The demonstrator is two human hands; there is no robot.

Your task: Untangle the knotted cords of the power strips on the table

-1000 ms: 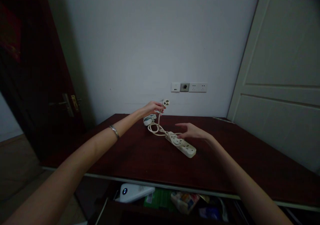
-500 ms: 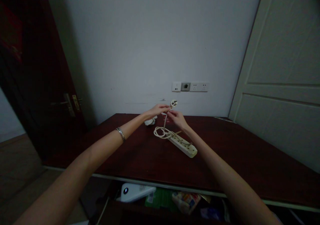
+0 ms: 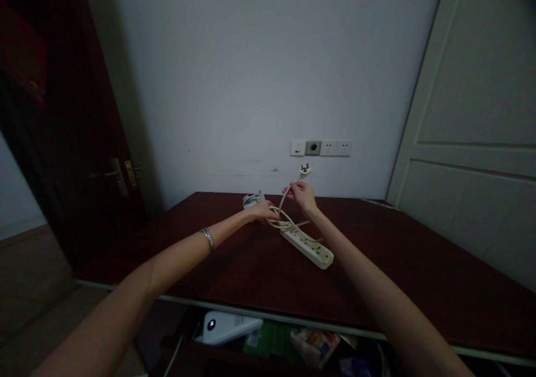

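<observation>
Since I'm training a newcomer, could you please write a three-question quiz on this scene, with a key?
1. Which hand grips the cord nearer the plug?
2. True or false: the plug sits in a wall socket.
3. The strip lies on: a) the floor; b) the table; c) the drawer's contents.

Key: 1. The right hand. 2. False. 3. b.

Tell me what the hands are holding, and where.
The right hand pinches the pale cord just below its plug; the left hand is at the cord lower down, its grip unclear.
</observation>
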